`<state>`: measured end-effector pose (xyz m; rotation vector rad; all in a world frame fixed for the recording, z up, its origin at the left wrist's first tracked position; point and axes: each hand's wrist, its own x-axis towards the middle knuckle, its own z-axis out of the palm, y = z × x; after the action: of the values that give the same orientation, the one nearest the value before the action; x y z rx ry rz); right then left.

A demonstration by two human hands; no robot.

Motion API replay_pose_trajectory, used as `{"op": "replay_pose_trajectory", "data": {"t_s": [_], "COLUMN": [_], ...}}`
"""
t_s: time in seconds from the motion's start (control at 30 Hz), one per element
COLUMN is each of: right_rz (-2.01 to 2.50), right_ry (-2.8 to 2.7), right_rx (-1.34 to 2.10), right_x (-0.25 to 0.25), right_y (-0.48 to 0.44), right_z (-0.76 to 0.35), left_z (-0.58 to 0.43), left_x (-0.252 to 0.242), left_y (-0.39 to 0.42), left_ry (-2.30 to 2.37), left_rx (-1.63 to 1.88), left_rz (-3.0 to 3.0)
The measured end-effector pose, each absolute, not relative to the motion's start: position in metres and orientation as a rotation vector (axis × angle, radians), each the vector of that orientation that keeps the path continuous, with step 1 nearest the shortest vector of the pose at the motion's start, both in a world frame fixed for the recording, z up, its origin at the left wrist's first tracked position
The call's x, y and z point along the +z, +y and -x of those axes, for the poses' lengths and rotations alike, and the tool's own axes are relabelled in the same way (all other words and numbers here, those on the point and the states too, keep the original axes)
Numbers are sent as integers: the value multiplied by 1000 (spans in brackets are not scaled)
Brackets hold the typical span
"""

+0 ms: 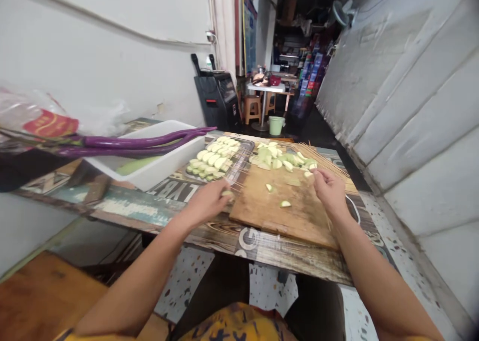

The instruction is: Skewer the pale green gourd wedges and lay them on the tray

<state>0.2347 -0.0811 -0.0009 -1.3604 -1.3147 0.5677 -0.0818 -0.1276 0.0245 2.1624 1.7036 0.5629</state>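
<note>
My left hand (211, 199) is closed at the left edge of the wooden cutting board (254, 201), with a pale green vegetable slice partly showing between its fingers. At the board's right side, my right hand (330, 188) pinches at a pale slice (308, 173) by the edge of the pile. The heap of cut slices (271, 156) lies along the far part of the board, and two loose slices, one of them a wedge (285, 204), lie nearer me. Left of the board, a metal tray (236, 170) carries rows of skewered slices (215, 157).
Long purple eggplants (138, 141) lie across a white plastic bin (149, 178) at the left. Thin wooden skewers (325, 157) lie at the back right of the table. Beyond stand a black speaker (219, 97), a green bucket (276, 126) and a stool (252, 109).
</note>
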Motion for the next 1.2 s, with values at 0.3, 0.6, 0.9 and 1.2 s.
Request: {"op": "replay_pose_trajectory", "data": {"t_s": [0.3, 0.6, 0.9, 1.2], "right_rz": [1228, 1245, 1401, 1333], "right_ry": [-834, -915, -1368, -1704], "right_rx": [831, 886, 495, 528], "right_x": [-1, -4, -10, -8], "right_y": [-68, -72, -77, -98], "right_z": [-251, -240, -234, -208], "left_z": [100, -67, -91, -61], "left_x": [17, 16, -9, -9], "left_y": [-130, -58, -26, 0], "left_ry": [2126, 1301, 1170, 678], "left_rx": [434, 894, 1017, 1056], "left_rz": [-2437, -2342, -1680, -386]}}
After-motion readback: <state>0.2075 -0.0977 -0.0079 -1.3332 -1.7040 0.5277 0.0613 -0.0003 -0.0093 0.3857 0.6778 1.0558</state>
